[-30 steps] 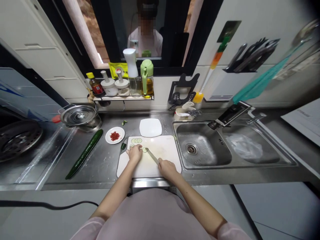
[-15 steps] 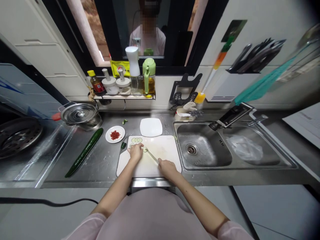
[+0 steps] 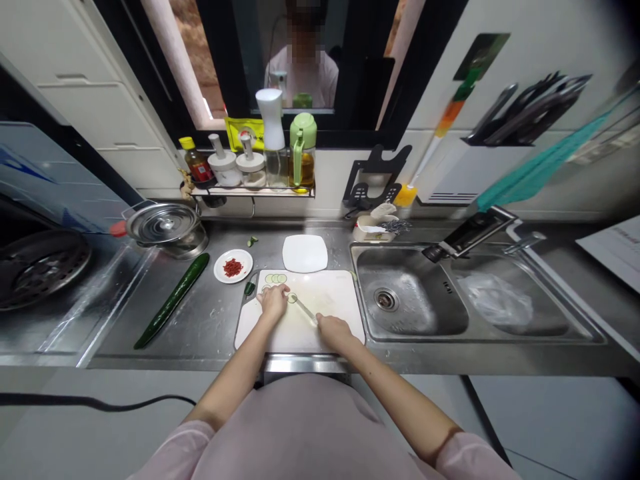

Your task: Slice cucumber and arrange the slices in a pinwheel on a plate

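My right hand (image 3: 336, 331) is wrapped round the handle of a knife (image 3: 306, 311), whose blade points up and left over a white cutting board (image 3: 315, 340). At the blade's tip is a round cucumber slice (image 3: 292, 298). Close to the left of it, my left hand (image 3: 273, 302) rests low over the board with its fingers bent and drawn together; what lies under them is mostly hidden. A short row of cucumber slices (image 3: 276, 279) lies just beyond my left fingers. A dark green cucumber end (image 3: 249, 288) sits at the board's upper left corner.
Left of the board lie a whole cucumber (image 3: 173, 301) and a white plate (image 3: 245, 272) of chopped red pieces. A square white dish (image 3: 305, 253) stands behind the board. A lidded pot (image 3: 187, 241) is at back left, a double sink (image 3: 415, 320) at right, a bottle rack (image 3: 235, 193) above.
The whole view has shifted slightly. Both hands, the knife and the slice at its tip keep nearly the same places on the board.
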`<state>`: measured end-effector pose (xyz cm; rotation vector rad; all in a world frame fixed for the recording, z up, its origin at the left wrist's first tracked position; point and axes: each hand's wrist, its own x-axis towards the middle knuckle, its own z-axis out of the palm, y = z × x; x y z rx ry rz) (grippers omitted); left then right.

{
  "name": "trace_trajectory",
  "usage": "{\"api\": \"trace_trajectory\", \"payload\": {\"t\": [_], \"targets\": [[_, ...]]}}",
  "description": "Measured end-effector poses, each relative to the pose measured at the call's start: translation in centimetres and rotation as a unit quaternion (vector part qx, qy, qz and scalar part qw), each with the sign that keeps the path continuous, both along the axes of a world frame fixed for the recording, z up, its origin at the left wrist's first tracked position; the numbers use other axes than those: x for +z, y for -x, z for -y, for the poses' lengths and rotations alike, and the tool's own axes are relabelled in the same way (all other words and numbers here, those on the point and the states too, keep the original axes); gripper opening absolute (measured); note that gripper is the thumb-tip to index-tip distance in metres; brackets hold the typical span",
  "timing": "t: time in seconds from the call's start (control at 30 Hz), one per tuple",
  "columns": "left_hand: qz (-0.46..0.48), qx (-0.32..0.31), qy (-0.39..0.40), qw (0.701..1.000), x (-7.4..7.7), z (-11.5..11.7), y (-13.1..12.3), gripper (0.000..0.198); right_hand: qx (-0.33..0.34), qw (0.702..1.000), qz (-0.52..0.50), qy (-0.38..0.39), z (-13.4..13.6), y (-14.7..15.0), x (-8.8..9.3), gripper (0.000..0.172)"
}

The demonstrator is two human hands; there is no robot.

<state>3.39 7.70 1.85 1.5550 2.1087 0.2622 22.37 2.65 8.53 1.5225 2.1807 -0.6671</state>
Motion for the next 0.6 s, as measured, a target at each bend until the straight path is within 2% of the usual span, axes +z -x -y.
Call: {"api": "trace_trajectory", "payload": {"t": [0.3, 0.6], "targets": [[-0.003, 0.0, 0.003, 1.0, 0.0, -0.2, 0.1, 0.024, -0.009, 1.0, -0.017, -0.013, -0.5, 0.3, -1.2, 0.034], [-0.004, -0.001, 0.003, 1.0, 0.1, -0.2, 0.1, 0.023, -0.01, 1.0, -0.017, -0.009, -0.2, 0.3, -0.7, 0.036]]}}
